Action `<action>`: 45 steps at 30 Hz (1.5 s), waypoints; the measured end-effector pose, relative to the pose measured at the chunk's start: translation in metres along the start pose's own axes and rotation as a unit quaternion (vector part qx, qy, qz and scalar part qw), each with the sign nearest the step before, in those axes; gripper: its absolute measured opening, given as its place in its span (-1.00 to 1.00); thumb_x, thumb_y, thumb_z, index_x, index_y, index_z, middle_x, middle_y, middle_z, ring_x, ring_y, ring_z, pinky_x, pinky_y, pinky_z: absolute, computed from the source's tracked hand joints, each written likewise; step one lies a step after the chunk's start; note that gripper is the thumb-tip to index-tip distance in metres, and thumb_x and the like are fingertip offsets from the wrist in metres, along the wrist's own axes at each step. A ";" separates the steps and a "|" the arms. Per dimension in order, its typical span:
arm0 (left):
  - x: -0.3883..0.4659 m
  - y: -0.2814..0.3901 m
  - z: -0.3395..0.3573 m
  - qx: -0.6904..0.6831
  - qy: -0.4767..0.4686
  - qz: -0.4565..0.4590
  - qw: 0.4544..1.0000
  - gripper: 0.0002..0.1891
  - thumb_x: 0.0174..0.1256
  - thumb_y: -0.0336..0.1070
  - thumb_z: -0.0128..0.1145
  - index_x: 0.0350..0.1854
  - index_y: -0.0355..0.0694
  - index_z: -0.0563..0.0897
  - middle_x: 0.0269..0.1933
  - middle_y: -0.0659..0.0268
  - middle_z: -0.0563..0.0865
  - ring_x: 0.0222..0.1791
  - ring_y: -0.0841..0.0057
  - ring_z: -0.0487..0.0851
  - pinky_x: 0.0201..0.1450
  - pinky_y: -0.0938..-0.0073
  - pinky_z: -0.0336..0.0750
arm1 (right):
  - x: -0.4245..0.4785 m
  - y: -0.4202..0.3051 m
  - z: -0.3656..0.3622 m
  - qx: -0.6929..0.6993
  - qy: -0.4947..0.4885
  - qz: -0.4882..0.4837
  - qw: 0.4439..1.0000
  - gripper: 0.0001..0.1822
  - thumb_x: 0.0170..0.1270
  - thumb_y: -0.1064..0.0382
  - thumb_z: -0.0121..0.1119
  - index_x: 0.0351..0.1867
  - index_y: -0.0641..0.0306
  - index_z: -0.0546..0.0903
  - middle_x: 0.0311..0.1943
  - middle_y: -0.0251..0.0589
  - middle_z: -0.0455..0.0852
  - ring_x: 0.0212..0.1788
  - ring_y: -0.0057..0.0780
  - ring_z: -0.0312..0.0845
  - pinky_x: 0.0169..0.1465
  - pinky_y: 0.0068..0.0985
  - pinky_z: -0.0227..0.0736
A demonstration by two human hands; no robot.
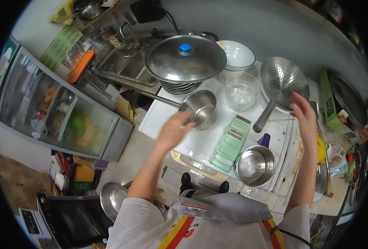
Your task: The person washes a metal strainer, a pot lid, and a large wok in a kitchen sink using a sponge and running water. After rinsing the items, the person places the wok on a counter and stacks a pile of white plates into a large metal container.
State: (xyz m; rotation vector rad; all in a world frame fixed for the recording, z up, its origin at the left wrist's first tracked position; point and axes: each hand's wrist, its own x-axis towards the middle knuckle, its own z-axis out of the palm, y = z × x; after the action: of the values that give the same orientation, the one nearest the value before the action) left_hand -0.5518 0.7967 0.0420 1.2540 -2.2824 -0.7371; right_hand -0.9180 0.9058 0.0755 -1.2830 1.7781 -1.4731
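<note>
Over the near left rim of a steel saucepan (206, 104) my left hand (176, 128) hovers, blurred, with fingers apart; whether it touches the pan cannot be told. My right hand (303, 109) is raised beside a perforated steel strainer ladle (285, 77), fingers spread and holding nothing. Between the hands stands a clear round container (241, 93). A pale green grater (230, 144) lies nearer me, next to a steel pot with a purple handle (255, 166). Behind the saucepan, a large steel lid with a blue knob (185, 63) covers a striped vessel. A white bowl (238, 56) stands beside it.
These things stand on a wet white table (159, 121) with a beige handle at its near edge. A sink (134, 70) is at the back left, a glass-door fridge (56, 109) at the left. At the right, a cluttered counter (330, 199) holds a green box (330, 102) and a long-handled ladle.
</note>
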 end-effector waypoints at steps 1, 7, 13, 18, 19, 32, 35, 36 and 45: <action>-0.011 -0.035 -0.016 0.011 0.031 -0.028 0.999 -0.62 0.16 -0.24 0.12 0.03 -0.24 0.49 -0.01 0.04 0.55 0.00 0.22 0.51 0.00 0.34 0.42 | 0.011 -0.013 0.022 -0.043 -0.025 -0.039 0.998 -0.60 0.21 0.27 0.05 0.10 0.23 0.44 -0.03 -0.19 0.54 -0.11 -0.51 0.47 -0.06 -0.58 0.38; -0.057 -0.207 -0.099 0.000 0.087 -0.176 0.981 -0.61 0.19 -0.32 0.10 0.07 -0.30 0.46 -0.07 0.00 0.59 -0.10 0.21 0.58 -0.11 0.36 0.47 | 0.092 -0.086 0.199 -0.209 -0.152 -0.174 0.950 -0.60 0.16 0.20 0.10 0.06 0.20 0.48 -0.07 -0.03 0.51 -0.08 -0.19 0.47 0.03 -0.39 0.36; -0.062 -0.293 -0.137 -0.014 0.065 -0.148 0.987 -0.62 0.21 -0.40 0.06 0.09 -0.35 0.43 -0.09 0.00 0.59 -0.12 0.28 0.58 -0.07 0.38 0.45 | 0.211 -0.073 0.340 -0.359 -0.135 -0.107 0.917 -0.54 0.09 0.06 0.15 0.04 0.14 0.51 -0.01 -0.03 0.53 0.08 -0.13 0.39 0.14 -0.34 0.27; -0.076 -0.327 -0.170 -0.023 0.034 -0.247 0.968 -0.65 0.22 -0.45 0.03 0.07 -0.41 0.43 -0.11 0.00 0.60 -0.14 0.33 0.59 -0.07 0.42 0.44 | 0.242 -0.062 0.387 -0.419 -0.105 -0.048 0.901 -0.71 0.00 0.22 0.16 -0.23 0.29 0.62 -0.16 0.04 0.60 -0.05 -0.04 0.49 0.03 -0.29 0.40; -0.076 -0.337 -0.173 -0.031 0.039 -0.259 0.965 -0.65 0.22 -0.45 0.03 0.06 -0.42 0.43 -0.11 0.00 0.60 -0.14 0.33 0.59 -0.08 0.42 0.44 | 0.241 -0.067 0.384 -0.407 -0.096 -0.049 0.907 -0.69 0.01 0.23 0.19 -0.20 0.34 0.60 -0.11 0.07 0.57 0.00 0.01 0.45 0.05 -0.27 0.38; -0.055 -0.343 -0.164 0.031 0.033 -0.312 0.949 -0.64 0.25 -0.44 -0.03 0.10 -0.39 0.41 -0.10 0.04 0.60 -0.14 0.33 0.58 -0.12 0.39 0.46 | 0.180 -0.037 0.033 -0.368 0.157 0.011 0.917 -0.69 0.07 0.16 0.17 -0.19 0.29 0.63 -0.49 -0.20 0.65 -0.50 -0.54 0.50 -0.35 -0.52 0.42; -0.053 -0.357 -0.155 0.033 0.014 -0.274 0.961 -0.63 0.24 -0.42 0.00 0.09 -0.42 0.40 -0.03 -0.01 0.57 -0.05 0.29 0.56 -0.06 0.39 0.45 | 0.139 0.045 -0.032 -0.427 0.190 0.017 0.884 -0.69 0.04 0.19 0.17 -0.21 0.33 0.62 -0.43 -0.03 0.65 -0.39 -0.44 0.57 -0.26 -0.47 0.43; -0.054 -0.360 -0.157 0.027 0.010 -0.248 0.968 -0.63 0.23 -0.41 0.01 0.09 -0.43 0.40 0.00 -0.01 0.56 -0.02 0.28 0.55 -0.04 0.40 0.44 | 0.132 0.071 -0.035 -0.436 0.202 0.014 0.877 -0.69 0.02 0.20 0.16 -0.22 0.33 0.62 -0.38 0.03 0.65 -0.32 -0.31 0.60 -0.21 -0.42 0.43; 0.048 -0.280 -0.152 -0.020 0.063 -0.146 0.987 -0.65 0.24 -0.31 0.06 0.04 -0.36 0.46 -0.14 0.17 0.63 -0.11 0.46 0.58 -0.05 0.52 0.41 | 0.107 0.228 -0.091 -0.479 0.253 0.172 0.823 -0.62 -0.05 0.17 0.18 -0.14 0.23 0.60 -0.22 0.03 0.63 -0.10 -0.13 0.54 -0.02 -0.36 0.39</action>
State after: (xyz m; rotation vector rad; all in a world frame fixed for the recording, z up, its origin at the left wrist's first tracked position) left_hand -0.3091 0.5927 -0.0136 1.5889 -1.9971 -0.7722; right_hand -1.1193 0.8482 -0.0915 -0.8585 3.1404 -0.6985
